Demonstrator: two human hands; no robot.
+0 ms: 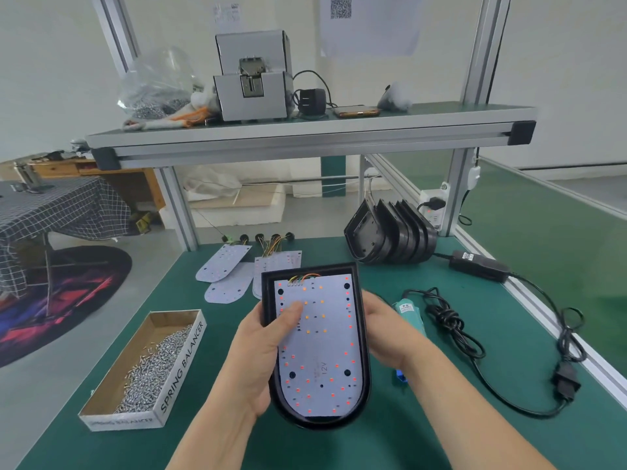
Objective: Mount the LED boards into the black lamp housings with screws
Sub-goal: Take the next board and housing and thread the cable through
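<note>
Now left hand (pixel 261 351) and right hand (pixel 386 334) grip the housing (pixel 319 421) containing an LED board (pixel 319 351); box (pixel 183 364) holds screws (pixel 156 368).

**Readable markings**

"SPRING BALANCER" runs in grey capitals along the long side wall of the screw box (pixel 183 364) and, fainter, on its short front wall. The LED board (pixel 319 351) reads "12V". The label on the power adapter (pixel 478 266) is too small to read.
</note>
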